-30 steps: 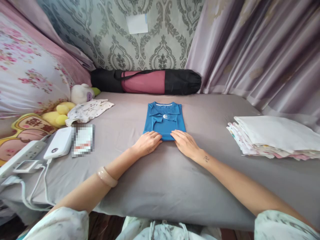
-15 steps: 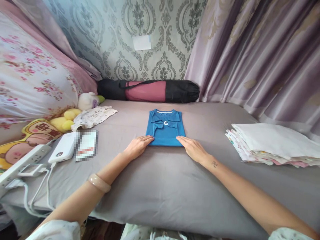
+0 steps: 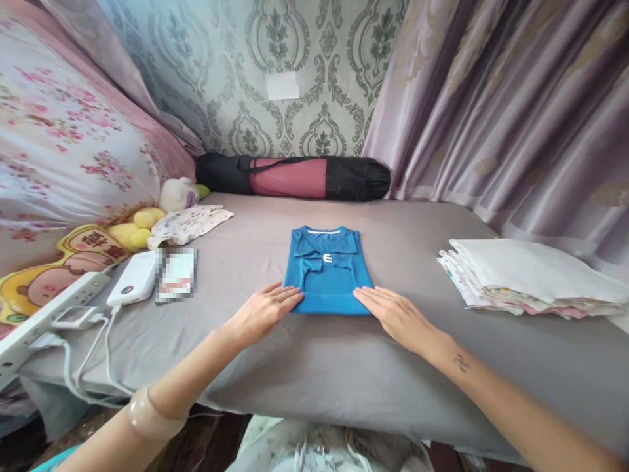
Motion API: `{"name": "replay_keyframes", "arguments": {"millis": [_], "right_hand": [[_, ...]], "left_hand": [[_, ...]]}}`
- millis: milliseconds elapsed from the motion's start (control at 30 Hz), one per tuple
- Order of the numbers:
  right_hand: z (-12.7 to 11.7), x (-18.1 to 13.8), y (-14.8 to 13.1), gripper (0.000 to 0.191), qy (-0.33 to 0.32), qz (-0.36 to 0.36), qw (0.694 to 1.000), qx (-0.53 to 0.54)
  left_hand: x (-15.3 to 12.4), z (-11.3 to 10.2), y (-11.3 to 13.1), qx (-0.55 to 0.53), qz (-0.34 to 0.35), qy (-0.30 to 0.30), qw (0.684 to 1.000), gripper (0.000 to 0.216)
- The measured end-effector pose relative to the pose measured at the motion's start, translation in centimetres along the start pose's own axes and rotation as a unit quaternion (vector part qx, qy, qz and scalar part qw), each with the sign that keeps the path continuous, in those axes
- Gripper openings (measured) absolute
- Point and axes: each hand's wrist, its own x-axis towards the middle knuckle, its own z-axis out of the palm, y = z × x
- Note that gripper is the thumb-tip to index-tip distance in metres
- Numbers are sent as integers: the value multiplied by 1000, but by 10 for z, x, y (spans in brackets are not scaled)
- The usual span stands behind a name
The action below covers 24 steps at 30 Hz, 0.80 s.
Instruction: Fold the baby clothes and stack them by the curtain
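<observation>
A blue shirt [image 3: 327, 278] lies folded into a rectangle on the grey sheet. Its collar faces away from me, the sleeves are folded in over the front, and part of a white print shows between them. My left hand [image 3: 268, 311] is closed on the lower left corner, its fingers stretched together across the cloth. At the lower right corner, my right hand [image 3: 396, 314] grips the fabric in the same way. Both thumbs are hidden from view.
A stack of folded pale cloths [image 3: 535, 275] lies to the right. On the left are a power strip [image 3: 54, 314], a white power bank [image 3: 135, 278] with cables, a patterned cloth [image 3: 189, 223] and plush toys [image 3: 130, 233]. A rolled bag [image 3: 289, 177] lies along the wall.
Both hands have come closer to me, and the folded shirt has slid along the bed with them. Its folds look the same.
</observation>
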Motion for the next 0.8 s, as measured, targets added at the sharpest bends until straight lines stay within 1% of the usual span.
{"name": "replay_keyframes", "arguments": {"millis": [100, 167, 200, 267, 333, 400, 433, 500, 567, 667, 800], "right_hand": [[-10, -11, -8, 63, -16, -6, 999, 34], [-16, -11, -7, 61, -24, 7, 998, 62], [-18, -8, -4, 60, -28, 20, 996, 77], [-23, 2, 4, 53, -31, 58, 992, 109], [-28, 17, 14, 40, -18, 109, 984, 141], [-30, 34, 26, 30, 6, 173, 970, 169], [-30, 44, 32, 28, 18, 207, 961, 180], [-26, 62, 46, 26, 35, 262, 944, 198], [-16, 79, 59, 24, 47, 291, 934, 201], [2, 100, 76, 23, 53, 325, 927, 177], [19, 121, 88, 26, 23, 381, 915, 129]], "left_hand": [[-11, -6, 8, -57, -2, 10, 998, 49], [-11, -8, 7, -107, -40, 17, 993, 43], [-9, -9, 5, -134, -75, 21, 988, 39], [0, -9, -2, -190, -165, 37, 967, 31], [14, -8, -12, -243, -243, 76, 936, 28], [31, -5, -24, -285, -291, 129, 904, 29], [40, -3, -30, -297, -305, 152, 892, 30], [58, 2, -44, -300, -332, 183, 875, 28], [75, 7, -56, -281, -359, 194, 869, 26], [98, 14, -72, -235, -404, 178, 866, 23], [121, 23, -85, -161, -448, 140, 868, 23]]}}
